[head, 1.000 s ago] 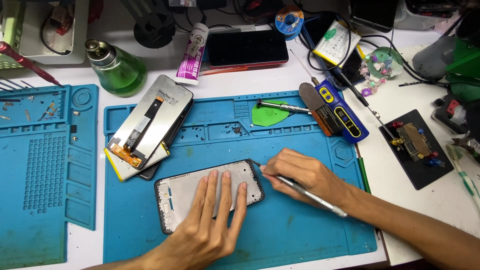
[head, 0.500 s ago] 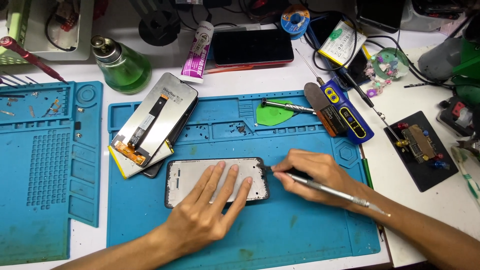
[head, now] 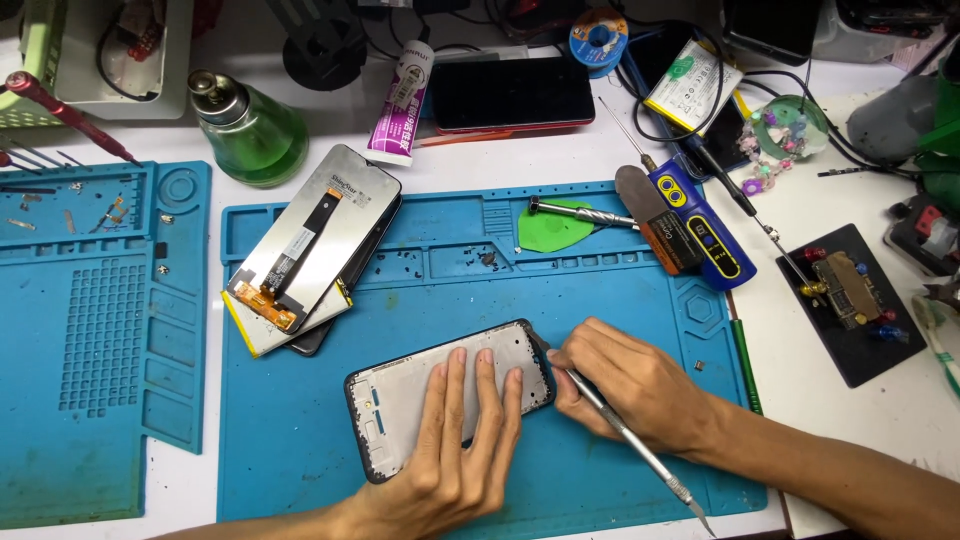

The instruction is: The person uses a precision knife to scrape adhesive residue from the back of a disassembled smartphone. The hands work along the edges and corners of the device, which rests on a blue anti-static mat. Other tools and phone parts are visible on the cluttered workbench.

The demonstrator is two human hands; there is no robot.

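A black phone frame [head: 385, 415] with a pale grey inner plate lies on the large blue work mat [head: 300, 440]. My left hand [head: 455, 445] rests flat on the frame, fingers spread, pressing it down. My right hand [head: 630, 385] grips a thin metal scraper tool [head: 640, 450]; its working end meets the frame's right edge and its handle points toward the lower right. Up and to the left on the mat lies a detached phone screen [head: 315, 240], back side up with an orange flex cable, stacked on other phone parts.
A second blue mat [head: 90, 330] lies left. A green glass bottle [head: 245, 130], a purple glue tube [head: 400, 105] and a dark phone [head: 510, 92] stand behind. A green pick [head: 550, 230], screwdriver [head: 580, 211], blue tool [head: 695, 230] and black board [head: 850, 300] lie to the right.
My view has shifted slightly. Both hands stay on the phone frame; the scraper's working end has crept along the frame's right edge and the frame has turned a little.
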